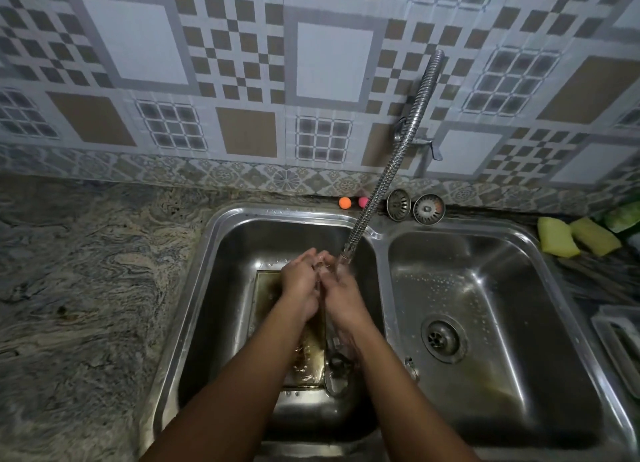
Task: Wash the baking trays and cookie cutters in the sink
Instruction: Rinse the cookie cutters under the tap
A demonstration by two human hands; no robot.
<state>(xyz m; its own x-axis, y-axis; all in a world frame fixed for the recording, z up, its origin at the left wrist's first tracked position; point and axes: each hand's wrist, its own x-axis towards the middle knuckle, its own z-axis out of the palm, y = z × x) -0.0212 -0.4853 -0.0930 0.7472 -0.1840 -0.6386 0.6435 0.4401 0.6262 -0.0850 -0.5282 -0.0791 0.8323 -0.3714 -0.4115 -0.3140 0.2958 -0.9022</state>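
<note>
Head view | left hand (pixel 299 283), right hand (pixel 343 290) pressed together under faucet (pixel 393 161); anything held, cannot tell | rub low over baking tray (pixel 310 357), limiting splash.

My arms hide much of the tray (pixel 265 302) at 6 o'clock. I cannot tell whether my left hand (pixel 299 281) and right hand (pixel 343 295) hold anything. At 3 o'clock the edge cuts a container (pixel 614 337).

Faucet hose (pixel 390 170) slanting over left basin (pixel 221 288), open room above right basin (pixel 491 281)
</note>
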